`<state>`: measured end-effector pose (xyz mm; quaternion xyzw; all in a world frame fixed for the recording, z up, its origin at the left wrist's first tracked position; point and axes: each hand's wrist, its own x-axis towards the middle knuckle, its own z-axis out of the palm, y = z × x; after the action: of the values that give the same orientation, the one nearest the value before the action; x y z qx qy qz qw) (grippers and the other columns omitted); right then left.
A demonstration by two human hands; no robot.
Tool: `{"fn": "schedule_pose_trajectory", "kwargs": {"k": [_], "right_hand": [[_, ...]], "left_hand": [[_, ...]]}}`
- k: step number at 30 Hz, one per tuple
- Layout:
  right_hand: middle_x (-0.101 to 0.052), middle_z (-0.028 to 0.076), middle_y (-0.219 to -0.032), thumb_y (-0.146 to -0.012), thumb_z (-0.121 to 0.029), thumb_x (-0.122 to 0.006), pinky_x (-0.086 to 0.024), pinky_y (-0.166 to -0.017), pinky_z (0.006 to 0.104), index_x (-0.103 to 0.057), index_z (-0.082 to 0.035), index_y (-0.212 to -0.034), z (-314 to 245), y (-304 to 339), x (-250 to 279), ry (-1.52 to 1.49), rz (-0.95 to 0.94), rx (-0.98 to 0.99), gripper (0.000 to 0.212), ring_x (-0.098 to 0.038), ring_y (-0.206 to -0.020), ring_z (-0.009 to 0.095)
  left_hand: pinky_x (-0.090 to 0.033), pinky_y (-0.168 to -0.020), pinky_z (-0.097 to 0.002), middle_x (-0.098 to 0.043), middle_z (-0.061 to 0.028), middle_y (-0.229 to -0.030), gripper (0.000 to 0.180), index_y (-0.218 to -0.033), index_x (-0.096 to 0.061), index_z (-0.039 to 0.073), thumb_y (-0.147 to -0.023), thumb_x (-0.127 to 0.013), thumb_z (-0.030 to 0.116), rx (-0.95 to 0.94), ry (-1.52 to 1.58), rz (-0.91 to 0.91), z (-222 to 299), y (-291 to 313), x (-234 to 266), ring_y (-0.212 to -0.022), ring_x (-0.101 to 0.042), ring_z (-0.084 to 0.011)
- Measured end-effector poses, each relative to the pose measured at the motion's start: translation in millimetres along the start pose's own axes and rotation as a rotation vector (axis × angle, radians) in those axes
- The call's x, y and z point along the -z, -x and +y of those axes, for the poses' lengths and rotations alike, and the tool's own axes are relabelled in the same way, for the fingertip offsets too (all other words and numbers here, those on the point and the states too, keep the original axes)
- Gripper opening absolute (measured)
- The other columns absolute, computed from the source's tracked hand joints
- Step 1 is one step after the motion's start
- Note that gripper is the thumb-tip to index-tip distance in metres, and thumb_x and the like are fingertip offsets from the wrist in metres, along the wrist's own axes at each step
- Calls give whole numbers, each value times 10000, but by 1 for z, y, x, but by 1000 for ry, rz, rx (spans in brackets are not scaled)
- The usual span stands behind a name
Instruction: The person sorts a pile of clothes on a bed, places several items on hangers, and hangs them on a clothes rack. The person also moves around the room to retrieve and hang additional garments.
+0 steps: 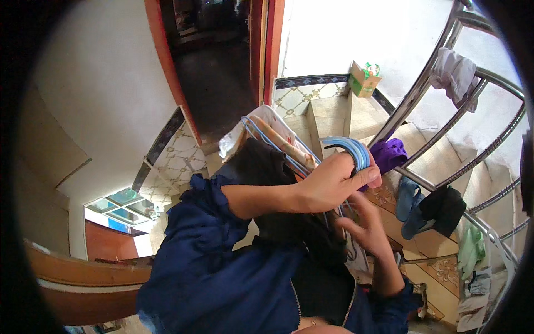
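Observation:
My left hand (339,175) reaches across the front of my body, its fingers closed round a bundle of light blue hanger hooks (356,151). Below and to its right is my right hand (367,225), thumb and fingers apart and slightly blurred. It is beside thin hanger wires, and I see nothing held in it. Blue hangers (255,129) run back to the far left under my left forearm. Among them hang a dark garment (258,161) and a peach-coloured cloth (278,136). My left arm hides part of these clothes.
A metal stair railing (414,100) rises on the right, with a pale cloth (453,72) over it. A purple cloth (389,153), blue slippers (409,203) and a black cloth (445,210) are near its base. A cardboard box (364,82) stands on the stairs. A dark doorway (214,72) opens ahead.

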<state>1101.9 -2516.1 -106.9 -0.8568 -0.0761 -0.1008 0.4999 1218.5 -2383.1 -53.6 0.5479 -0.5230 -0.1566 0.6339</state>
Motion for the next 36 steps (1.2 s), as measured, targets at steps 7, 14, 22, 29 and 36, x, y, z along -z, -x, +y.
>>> {"fn": "schedule_pose_trajectory", "kwargs": {"k": [7, 14, 22, 29, 36], "right_hand": [[-540, 110, -1055, -676, -104, -674, -373, -884, 299, -443, 37, -1130, 4, -42, -44, -316, -188, -136, 528, -484, -1040, 188], [-504, 77, -1084, -680, -90, -679, -402, -844, 291, -400, 6, -1170, -2, -99, -54, -395, -357, -395, 573, -486, -990, 164], [-534, 55, -941, -640, -83, -627, -422, -718, 253, -464, 6, -1068, 30, -188, -72, -314, -213, -395, 467, -521, -858, 130], [-503, 75, -1043, -662, -48, -655, -402, -838, 288, -429, 3, -1123, 35, -237, -107, -378, -291, -262, 516, -486, -984, 172], [-464, 107, -1133, -726, -62, -630, -373, -873, 323, -422, 4, -1143, 53, -270, -149, -186, -717, 52, 470, -447, -1044, 200]], "left_hand": [[-438, -693, -261, -553, -76, -758, 197, -840, -455, -4, -901, -452, 183, 60, -23, 223, -3, 23, -3, -735, -545, -134], [-455, -727, -268, -598, -85, -802, 161, -838, -479, -4, -864, -521, 149, 170, -6, 280, -21, 19, 45, -792, -580, -135], [-442, -799, -264, -597, -97, -938, 278, -1050, -519, -6, -843, -560, 174, 136, -279, 160, -77, -4, 140, -906, -565, -154], [-444, -655, -276, -579, -71, -736, 179, -823, -552, 9, -828, -586, 184, 12, -231, 466, -93, 5, 168, -666, -546, -134], [-435, -636, -300, -573, -88, -664, 185, -745, -566, 18, -794, -617, 189, 107, -291, 815, -87, 48, 183, -639, -544, -162]]}}
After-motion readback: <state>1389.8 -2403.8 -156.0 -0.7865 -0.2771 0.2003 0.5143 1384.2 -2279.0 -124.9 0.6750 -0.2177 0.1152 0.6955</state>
